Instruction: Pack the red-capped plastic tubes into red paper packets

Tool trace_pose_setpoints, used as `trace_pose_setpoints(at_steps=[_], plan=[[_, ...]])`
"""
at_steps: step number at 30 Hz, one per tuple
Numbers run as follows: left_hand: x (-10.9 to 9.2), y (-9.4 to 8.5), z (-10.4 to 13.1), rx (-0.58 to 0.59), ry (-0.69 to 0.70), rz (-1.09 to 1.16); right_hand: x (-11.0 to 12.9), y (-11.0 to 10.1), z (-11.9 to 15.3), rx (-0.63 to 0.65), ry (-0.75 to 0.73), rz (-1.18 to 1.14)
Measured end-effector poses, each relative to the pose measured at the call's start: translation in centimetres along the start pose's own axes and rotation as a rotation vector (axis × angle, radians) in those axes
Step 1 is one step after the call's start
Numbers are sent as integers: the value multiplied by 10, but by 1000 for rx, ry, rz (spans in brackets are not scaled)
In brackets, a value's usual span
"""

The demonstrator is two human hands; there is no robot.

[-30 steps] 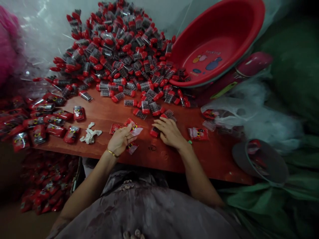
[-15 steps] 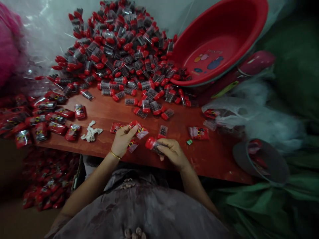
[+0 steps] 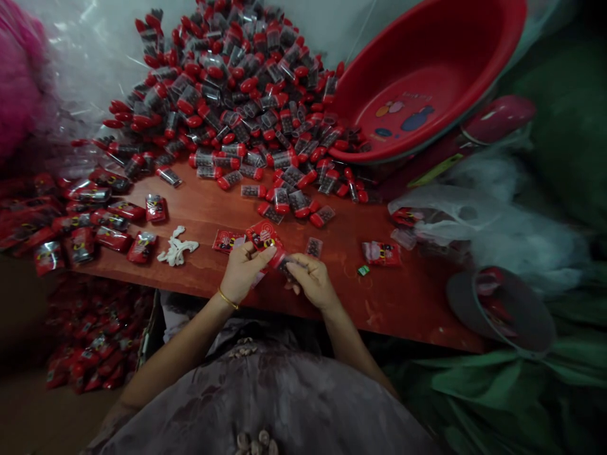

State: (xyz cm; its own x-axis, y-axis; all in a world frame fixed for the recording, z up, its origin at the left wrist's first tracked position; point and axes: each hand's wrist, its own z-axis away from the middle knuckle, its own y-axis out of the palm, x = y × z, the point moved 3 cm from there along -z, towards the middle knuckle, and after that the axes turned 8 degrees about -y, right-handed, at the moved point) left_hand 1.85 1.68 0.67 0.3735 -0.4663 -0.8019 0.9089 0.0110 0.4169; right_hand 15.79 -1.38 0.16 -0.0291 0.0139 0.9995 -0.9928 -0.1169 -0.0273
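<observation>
Above the table's near edge my left hand (image 3: 240, 275) pinches a red printed plastic packet (image 3: 263, 232) between thumb and fingers. Closed around a clear bottle with a red cap and dark contents (image 3: 283, 261) is my right hand (image 3: 313, 280). The bottle's red end meets the packet at my left thumb; whether it sits inside the packet I cannot tell. A flat red packet (image 3: 226, 240) lies just left of there. Behind my right hand rests another small clear bottle (image 3: 313, 247).
A big heap of red-capped bottles (image 3: 237, 95) covers the back, beside a tilted red basin (image 3: 403, 95). Filled red packets (image 3: 112, 237) lie left, near white rubbery strips (image 3: 177, 246). Right are a red packet (image 3: 382, 253), a plastic bag (image 3: 502, 234) and a grey bin (image 3: 467, 309).
My right hand has moved left with the bottle, bringing its red end up to the packet in my left hand. My left hand has shifted slightly right. The whole view has shifted a little.
</observation>
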Motion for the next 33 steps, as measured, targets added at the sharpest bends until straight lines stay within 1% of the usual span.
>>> trace_pose_setpoints(at_steps=[4, 6, 7, 8, 10, 12, 13, 15, 18, 20, 23, 26, 30, 33], plan=[[10, 4, 0, -68, -92, 81, 0, 13, -2, -145, -89, 68], [11, 5, 1, -92, -91, 129, -1, 17, -2, -186, -105, 118], [10, 5, 1, -98, -82, 150, -1, 19, -3, -168, -97, 126], [8, 4, 1, -101, -76, 163, -2, 21, -4, -121, -78, 115], [4, 4, 1, -103, -87, 174, -3, 26, -5, 2, -30, 54], [1, 6, 1, -84, -123, 172, -3, 30, -7, 74, 5, -18], [-1, 6, 1, -69, -137, 166, -3, 31, -7, 71, 17, -51], [-3, 9, 1, -23, -166, 148, -4, 34, -8, 27, 38, -116], [-5, 11, 1, 82, -252, 141, -5, 38, -7, -24, 64, -231], [-6, 9, 1, 111, -273, 164, -4, 37, -5, -45, 47, -271], [-8, 4, 2, 100, -250, 215, 1, 33, -3, -65, -20, -168], [-4, 0, 5, 122, -253, 257, 5, 33, -6, -72, -67, -37], [4, -6, 10, 92, -255, 260, 5, 45, -15, -55, -102, 27], [2, -12, 12, 99, -248, 307, 0, 54, -26, -87, -164, 95]])
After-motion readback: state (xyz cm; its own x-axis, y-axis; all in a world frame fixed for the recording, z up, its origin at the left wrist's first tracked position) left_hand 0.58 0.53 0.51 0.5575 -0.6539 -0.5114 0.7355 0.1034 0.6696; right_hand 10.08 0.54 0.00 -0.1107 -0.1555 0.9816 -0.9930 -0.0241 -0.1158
